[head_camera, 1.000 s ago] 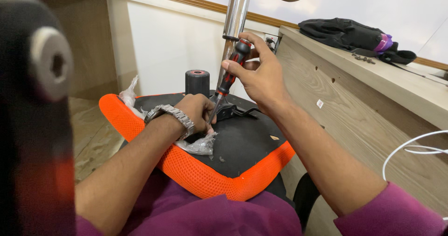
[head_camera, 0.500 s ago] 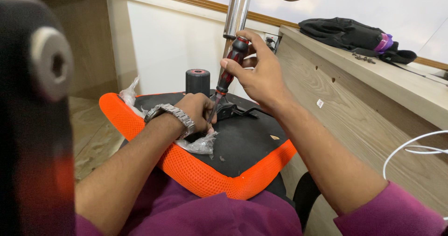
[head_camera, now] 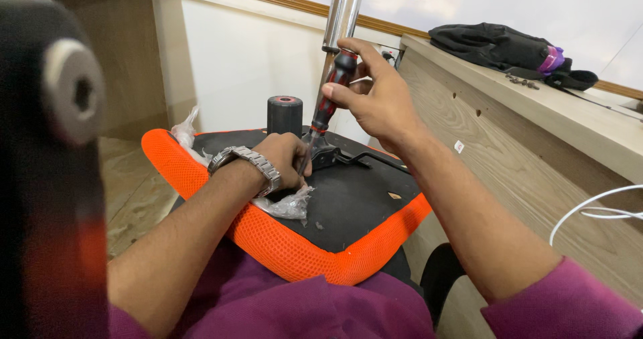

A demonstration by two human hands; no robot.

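Around the screwdriver (head_camera: 328, 104) room is tight: the chrome column (head_camera: 343, 11) rises just behind it, the black cylinder (head_camera: 284, 114) stands to its left, the wooden counter (head_camera: 536, 151) walls the right. The seat's black underside (head_camera: 355, 212) lies open nearer the person.

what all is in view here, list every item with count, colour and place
chair seat: 1, black underside with orange mesh edge, on the lap
screwdriver: 1, red and black handle, upright over the seat
metal column: 1, chrome, behind the screwdriver
cylinder: 1, black, at the seat's far edge
plastic wrap: clear, under the left wrist
dark bag: 1, on the wooden ledge
left hand: steadies the tip, wears a metal watch
right hand: grips the screwdriver handle
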